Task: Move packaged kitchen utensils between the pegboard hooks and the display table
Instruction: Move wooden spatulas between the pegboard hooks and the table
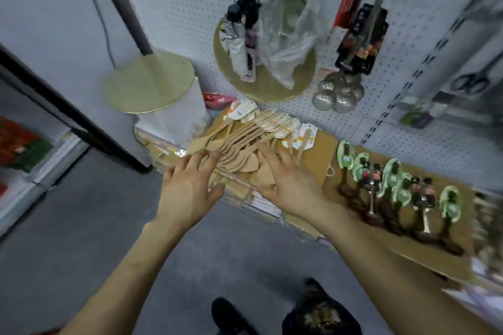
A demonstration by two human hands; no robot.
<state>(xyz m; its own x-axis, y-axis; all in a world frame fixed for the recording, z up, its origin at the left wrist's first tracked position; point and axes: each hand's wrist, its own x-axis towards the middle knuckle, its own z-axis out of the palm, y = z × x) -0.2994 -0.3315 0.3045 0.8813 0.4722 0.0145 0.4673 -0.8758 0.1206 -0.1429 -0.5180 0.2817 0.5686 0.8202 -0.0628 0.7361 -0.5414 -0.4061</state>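
Left hand (187,185): fingers straight and spread, gripping nothing, tips at the left edge of the wooden spoon pile (239,141). The pile lies loose at the left end of the display table (324,144), just below the pegboard (177,13), card headers toward the wall. Right hand (285,179): also flat and spread, resting on the bowl ends, nothing held. Handling guess: light, stiff, smooth wood, likely to slide and fan apart if scooped. Best hold is probably a squeezed bundle of handles near the headers. Further right, a row of green-carded utensils (394,182) lies on the table, well apart from both hands.
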